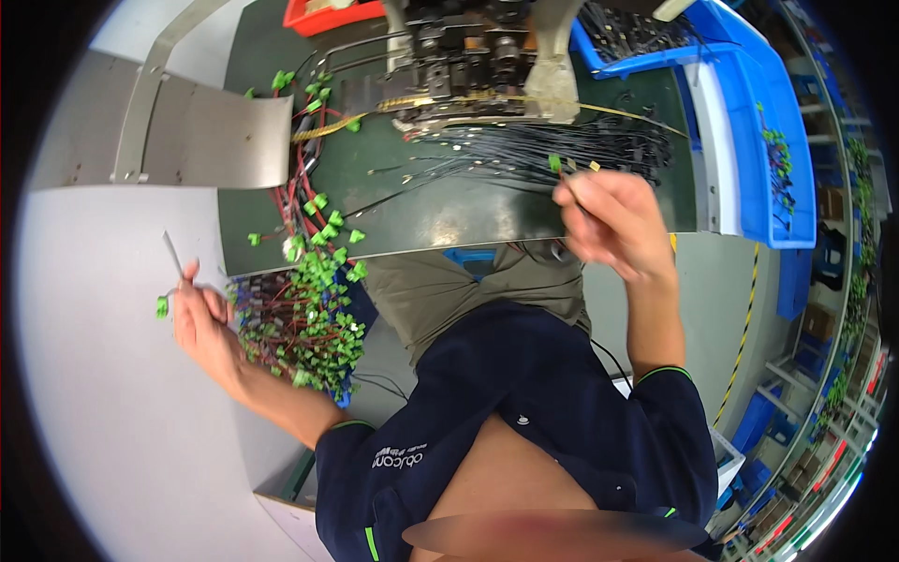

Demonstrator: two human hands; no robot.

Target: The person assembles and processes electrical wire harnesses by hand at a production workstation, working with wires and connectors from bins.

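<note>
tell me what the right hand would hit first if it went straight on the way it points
Past the small green clip it seems to pinch, the right hand would probably meet the black wires first; its height above them is unclear.

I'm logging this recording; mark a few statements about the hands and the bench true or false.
1. The right hand has its fingers pinched, with a green connector just beyond them. True.
2. The left hand lies flat on the table. False: it is off the left side of the table, a thin grey strip sticking out from its fingers.
3. Black cables lie on the table in front of the machine. True.
4. The red bin is right of the machine. False: the red bin is left of it.
</note>
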